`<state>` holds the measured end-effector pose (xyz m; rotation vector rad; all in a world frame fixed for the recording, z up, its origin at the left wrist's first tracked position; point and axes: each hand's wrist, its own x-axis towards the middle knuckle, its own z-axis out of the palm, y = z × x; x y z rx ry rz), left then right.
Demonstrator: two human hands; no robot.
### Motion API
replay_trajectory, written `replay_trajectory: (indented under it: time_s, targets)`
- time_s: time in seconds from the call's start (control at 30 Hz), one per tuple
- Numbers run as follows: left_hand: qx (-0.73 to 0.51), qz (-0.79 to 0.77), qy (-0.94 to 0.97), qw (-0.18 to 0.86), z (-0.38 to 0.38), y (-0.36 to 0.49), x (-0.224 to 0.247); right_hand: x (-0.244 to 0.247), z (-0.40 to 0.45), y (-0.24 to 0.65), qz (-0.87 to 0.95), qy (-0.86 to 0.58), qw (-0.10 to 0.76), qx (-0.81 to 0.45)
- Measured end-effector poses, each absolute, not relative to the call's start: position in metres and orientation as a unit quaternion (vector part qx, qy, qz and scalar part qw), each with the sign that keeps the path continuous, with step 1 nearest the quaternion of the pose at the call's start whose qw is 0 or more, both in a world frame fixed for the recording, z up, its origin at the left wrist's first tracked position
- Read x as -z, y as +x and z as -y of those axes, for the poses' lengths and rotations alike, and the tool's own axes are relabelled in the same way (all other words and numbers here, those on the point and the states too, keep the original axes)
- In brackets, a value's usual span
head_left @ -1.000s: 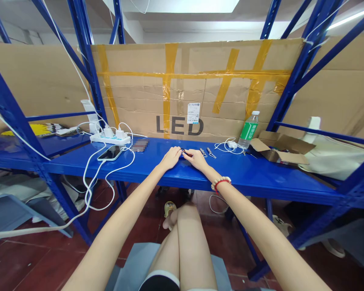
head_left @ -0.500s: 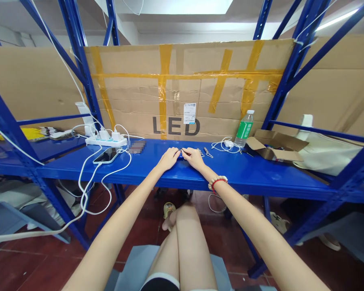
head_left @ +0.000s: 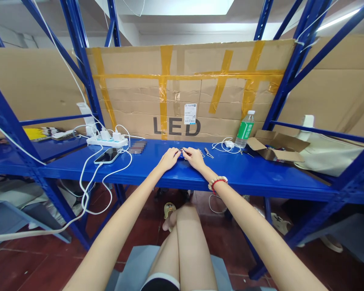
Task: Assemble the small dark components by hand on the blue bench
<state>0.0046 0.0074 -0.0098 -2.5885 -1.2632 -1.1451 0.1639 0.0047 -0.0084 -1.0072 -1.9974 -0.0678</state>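
Note:
My left hand and my right hand meet over the middle of the blue table, fingers closed. Between their fingertips is a small dark item, too small to name, with something blue just below it. Both hands touch this item. Right beside my right hand lie a small metal clip-like piece and another small piece, partly hidden by the hand. A bracelet of pale beads and red cord circles my right wrist.
On the left are a white power strip, a phone and looping white cables. To the right stand a green-labelled bottle, a white charger and an open cardboard box. A taped cardboard sheet rises behind.
The view has shifted very slightly. Both hands stay in the same place, with only small finger movement around the dark item.

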Motion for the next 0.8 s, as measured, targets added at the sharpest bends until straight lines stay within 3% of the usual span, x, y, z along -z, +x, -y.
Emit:
replay_trajectory:
  time_s: [0.8]
  targets:
    - [0.4, 0.4, -0.824, 0.0, -0.0114, 0.0023, 0.0128, 0.0062, 0.0022, 0.1614, 0.803, -0.436, 0.397, 0.086]
